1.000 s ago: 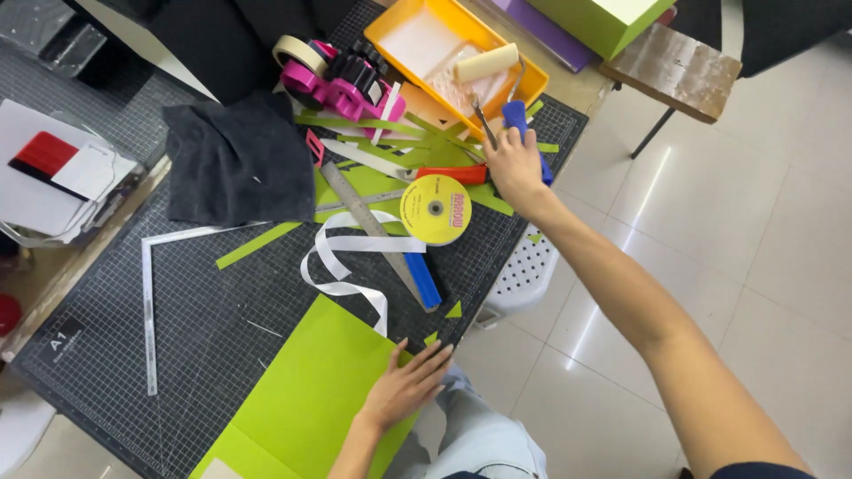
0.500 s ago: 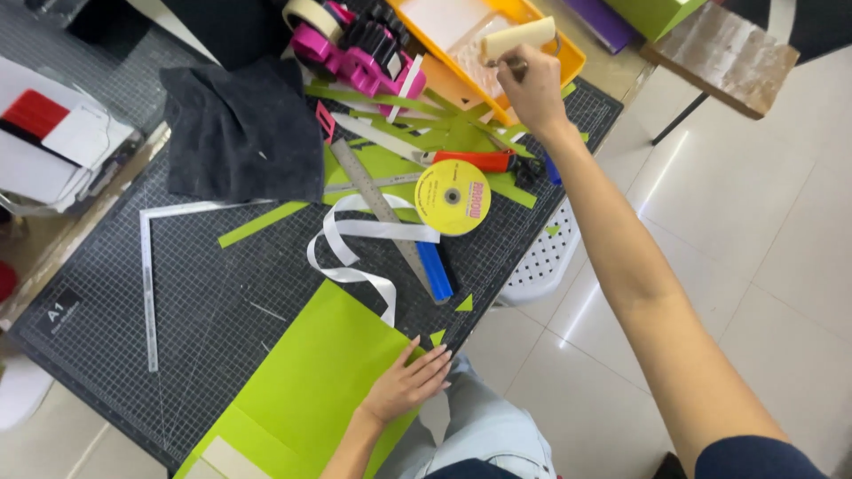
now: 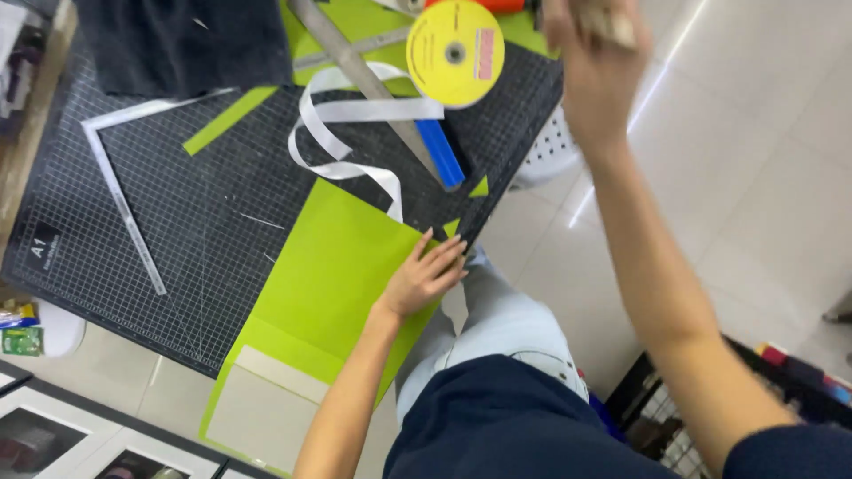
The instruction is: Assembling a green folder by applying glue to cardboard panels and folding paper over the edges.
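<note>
My left hand (image 3: 426,277) lies flat, fingers spread, on a lime-green sheet (image 3: 324,284) that hangs over the near edge of a black gridded cutting mat (image 3: 177,222). My right hand (image 3: 587,62) is raised at the top of the view, blurred, and closed around a cream roll (image 3: 614,23) that is partly cut off by the frame. Just left of it sits a yellow ribbon spool (image 3: 455,53), with white ribbon (image 3: 342,142) looping down across the mat toward the green sheet.
A long metal ruler with a blue end (image 3: 441,153) lies diagonally under the spool. An L-shaped metal square (image 3: 124,208), a green paper strip (image 3: 229,120) and a black cloth (image 3: 186,40) lie on the mat's left. A grey card (image 3: 257,408) sits under the green sheet.
My right hand took the cream roll from the orange tray and has drawn back toward me with it. The view tilted down and closer. My left hand stays on the green sheet.
</note>
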